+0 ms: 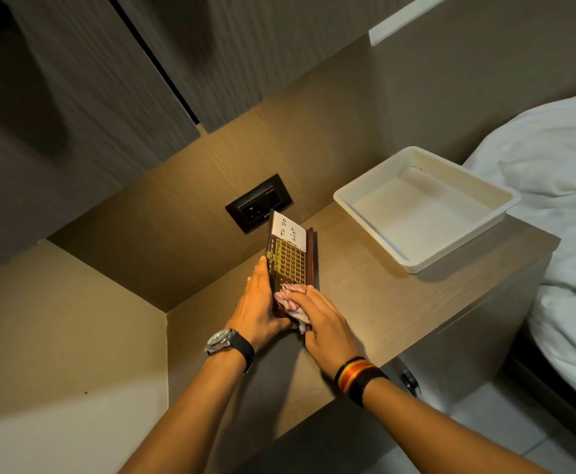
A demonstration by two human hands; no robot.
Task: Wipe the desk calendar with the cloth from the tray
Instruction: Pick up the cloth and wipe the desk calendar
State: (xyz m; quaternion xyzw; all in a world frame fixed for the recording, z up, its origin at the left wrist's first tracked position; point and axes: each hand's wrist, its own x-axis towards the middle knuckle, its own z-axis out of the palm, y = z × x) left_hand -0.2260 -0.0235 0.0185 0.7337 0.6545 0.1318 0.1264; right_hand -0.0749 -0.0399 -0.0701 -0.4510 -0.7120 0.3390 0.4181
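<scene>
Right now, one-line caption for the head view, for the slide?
Left hand steadies the desk calendar while the right hand wipes it with the cloth; tray empty.

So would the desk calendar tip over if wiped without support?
Probably: the desk calendar stands upright on a narrow base, and the left hand braces it. It looks stiff, unlike the floppy cloth under the right hand.

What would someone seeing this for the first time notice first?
Most striking are the two hands at the centre of the wooden desk: the left hand steadies the brown desk calendar, which carries a white "To Do List" note, while the right hand presses a red-and-white cloth against its near end. To the right, by the bed, sits an empty white tray.
</scene>
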